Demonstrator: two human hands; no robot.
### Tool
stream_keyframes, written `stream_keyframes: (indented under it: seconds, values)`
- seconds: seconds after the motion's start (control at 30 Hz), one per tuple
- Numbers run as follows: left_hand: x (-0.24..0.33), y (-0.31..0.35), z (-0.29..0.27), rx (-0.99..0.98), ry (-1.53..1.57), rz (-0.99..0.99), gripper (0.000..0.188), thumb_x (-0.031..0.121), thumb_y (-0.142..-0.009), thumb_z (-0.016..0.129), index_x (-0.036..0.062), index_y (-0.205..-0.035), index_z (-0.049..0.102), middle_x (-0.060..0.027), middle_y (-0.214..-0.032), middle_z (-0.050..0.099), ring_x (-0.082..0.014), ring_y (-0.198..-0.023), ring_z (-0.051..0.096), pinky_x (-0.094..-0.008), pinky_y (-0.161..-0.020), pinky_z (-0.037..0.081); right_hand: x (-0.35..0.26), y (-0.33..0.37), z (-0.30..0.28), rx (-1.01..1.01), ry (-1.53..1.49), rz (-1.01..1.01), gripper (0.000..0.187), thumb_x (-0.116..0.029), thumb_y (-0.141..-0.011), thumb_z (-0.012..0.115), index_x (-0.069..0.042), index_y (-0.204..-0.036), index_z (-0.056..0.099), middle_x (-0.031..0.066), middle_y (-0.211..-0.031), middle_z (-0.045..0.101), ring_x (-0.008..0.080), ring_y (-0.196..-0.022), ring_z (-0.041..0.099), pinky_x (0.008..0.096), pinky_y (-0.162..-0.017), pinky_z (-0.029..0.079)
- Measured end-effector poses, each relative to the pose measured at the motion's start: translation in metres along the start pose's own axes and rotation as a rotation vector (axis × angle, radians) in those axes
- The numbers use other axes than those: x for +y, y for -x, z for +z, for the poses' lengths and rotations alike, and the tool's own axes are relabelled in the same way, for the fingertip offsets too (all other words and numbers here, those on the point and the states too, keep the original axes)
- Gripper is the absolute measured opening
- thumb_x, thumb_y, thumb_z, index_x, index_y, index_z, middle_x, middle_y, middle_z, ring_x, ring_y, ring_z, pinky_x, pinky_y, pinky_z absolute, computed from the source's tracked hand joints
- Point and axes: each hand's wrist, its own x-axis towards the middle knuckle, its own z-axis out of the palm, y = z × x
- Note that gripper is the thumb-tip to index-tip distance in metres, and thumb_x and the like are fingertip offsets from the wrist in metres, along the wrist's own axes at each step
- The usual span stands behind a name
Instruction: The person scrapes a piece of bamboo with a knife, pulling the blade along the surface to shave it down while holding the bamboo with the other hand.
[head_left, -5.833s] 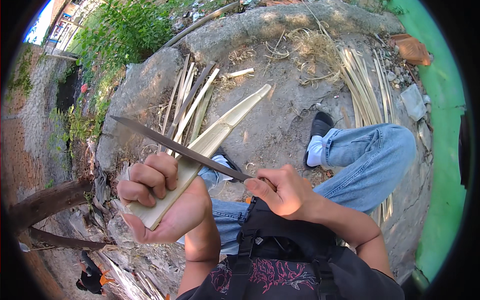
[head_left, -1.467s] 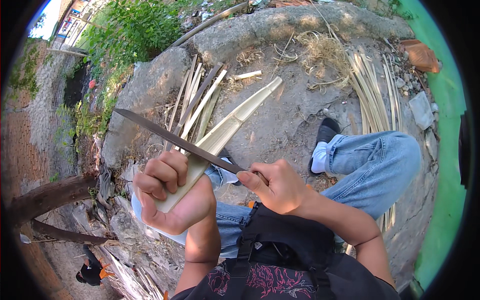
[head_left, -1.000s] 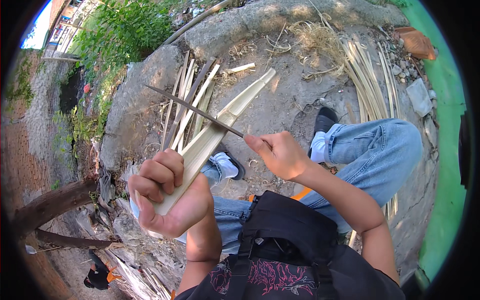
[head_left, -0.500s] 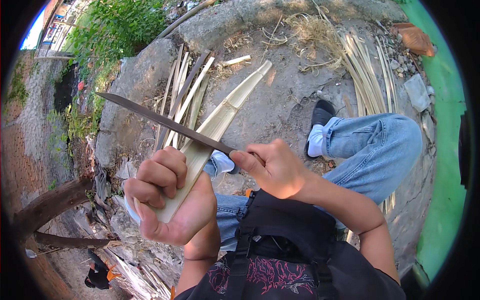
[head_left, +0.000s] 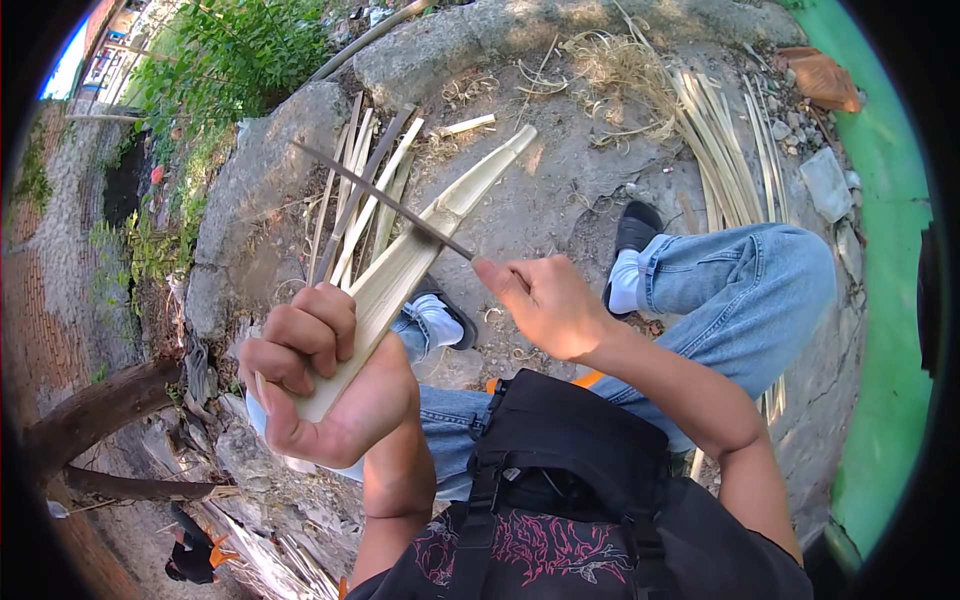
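Note:
My left hand (head_left: pixel 345 395) is closed around the near end of a pale split bamboo piece (head_left: pixel 390 282), which slants away to the far right and narrows past a node. In my right hand (head_left: pixel 555 308) is the handle of a long, dark knife (head_left: pixel 375 196). Its thin blade crosses over the bamboo just short of the node, tip to the far left. The blade appears to touch the bamboo's pale inner face. My right fist hides most of the handle.
Loose bamboo strips (head_left: pixel 365 205) lie beyond my left hand. A larger strip bundle (head_left: pixel 715 150) and curly shavings (head_left: pixel 625 75) lie far right. My jeans-clad knee (head_left: pixel 780 270) rises at right, near a green wall (head_left: pixel 890 280). Wooden poles (head_left: pixel 105 410) stand left.
My right hand has pushed the knife farther away along the bamboo, toward the node, and the blade now shows its thin edge. My left hand keeps its grip, shifted slightly.

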Motion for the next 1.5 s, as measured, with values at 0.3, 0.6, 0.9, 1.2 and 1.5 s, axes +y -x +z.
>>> stream_keyframes:
  seconds: [0.3, 0.6, 0.9, 1.2, 1.5]
  values:
    - [0.002, 0.002, 0.000, -0.010, -0.006, 0.012, 0.024, 0.025, -0.078, 0.039, 0.0155, -0.061, 0.026, 0.0006, -0.053, 0.025, -0.0097, -0.047, 0.022, -0.0271, -0.051, 0.021, 0.019, -0.006, 0.001, 0.071, 0.070, 0.010, 0.066, -0.053, -0.090, 0.044, 0.002, -0.054, 0.052, 0.0179, -0.044, 0.045, 0.0336, -0.043, 0.046, 0.0410, -0.046, 0.037]
    - [0.004, -0.001, 0.002, -0.004, -0.015, 0.011, 0.023, 0.024, -0.079, 0.038, 0.0154, -0.061, 0.026, 0.0011, -0.053, 0.024, -0.0099, -0.047, 0.021, -0.0275, -0.050, 0.020, 0.011, -0.004, 0.004, 0.011, -0.022, 0.030, 0.058, -0.042, -0.094, 0.044, 0.002, -0.058, 0.046, 0.0084, -0.047, 0.030, 0.0109, -0.049, 0.030, 0.0341, -0.043, 0.028]
    - [0.002, -0.007, -0.009, 0.140, -0.012, 0.015, 0.024, 0.027, -0.077, 0.039, 0.0144, -0.062, 0.025, -0.0003, -0.054, 0.025, -0.0098, -0.047, 0.021, -0.0256, -0.048, 0.021, 0.015, -0.003, 0.013, 0.015, -0.007, -0.053, 0.065, -0.052, -0.090, 0.045, 0.003, -0.055, 0.052, 0.0148, -0.044, 0.042, 0.0229, -0.041, 0.040, 0.0375, -0.044, 0.036]
    - [0.001, -0.013, -0.017, 0.175, -0.058, 0.038, 0.026, 0.027, -0.080, 0.037, 0.0145, -0.061, 0.025, -0.0001, -0.054, 0.023, -0.0097, -0.047, 0.020, -0.0264, -0.048, 0.020, 0.030, -0.018, 0.017, 0.076, 0.019, -0.084, 0.065, -0.050, -0.090, 0.046, 0.003, -0.053, 0.051, 0.0177, -0.043, 0.043, 0.0268, -0.040, 0.041, 0.0376, -0.043, 0.035]
    - [0.000, -0.021, -0.029, 0.069, 0.038, 0.001, 0.024, 0.025, -0.076, 0.040, 0.0159, -0.059, 0.025, 0.0005, -0.053, 0.023, -0.0102, -0.046, 0.022, -0.0279, -0.049, 0.021, 0.039, -0.031, 0.015, 0.050, 0.023, 0.044, 0.063, -0.049, -0.092, 0.045, 0.004, -0.059, 0.048, 0.0090, -0.046, 0.037, 0.0116, -0.048, 0.035, 0.0350, -0.044, 0.032]
